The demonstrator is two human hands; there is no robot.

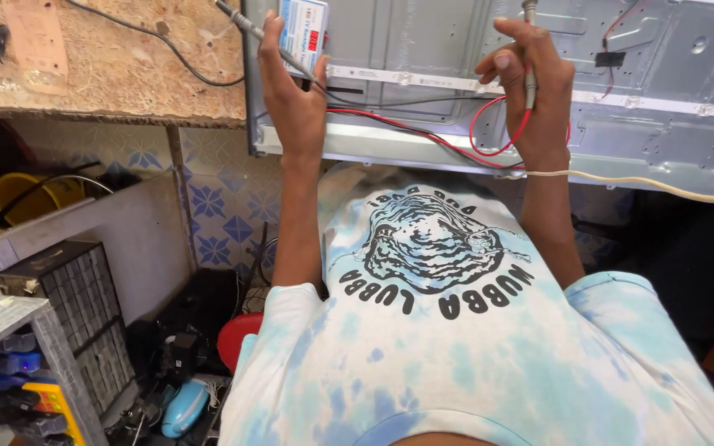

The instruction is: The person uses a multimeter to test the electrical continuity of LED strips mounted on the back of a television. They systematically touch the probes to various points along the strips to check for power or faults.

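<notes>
Now we stand at the desk (109, 74) with both hands up over a grey metal panel (671, 74) that lies partly on it and juts past its edge. Our left hand (291, 91) is closed around a small white tester (302, 31) with a red display, and the same grip pinches a probe (249, 29) whose tip points up and left. Our right hand (535, 91) is shut on a second probe (530, 49), held upright with its tip at the white strip (423, 79) running across the panel. A red wire (423, 132) and a black one trail from the tester across the panel's lower edge and loop under the right hand; a cream cable (663, 183) lies along that edge too. We judge the step in hand to be probing the strip: one probe is near it, the other is away from it, up by the tester. The next move seems to call for a steady touch of both tips on small contacts while the display stays in sight, with the wires kept from snagging. Below the desk, boxes and tools sit on the floor (175, 372).
</notes>
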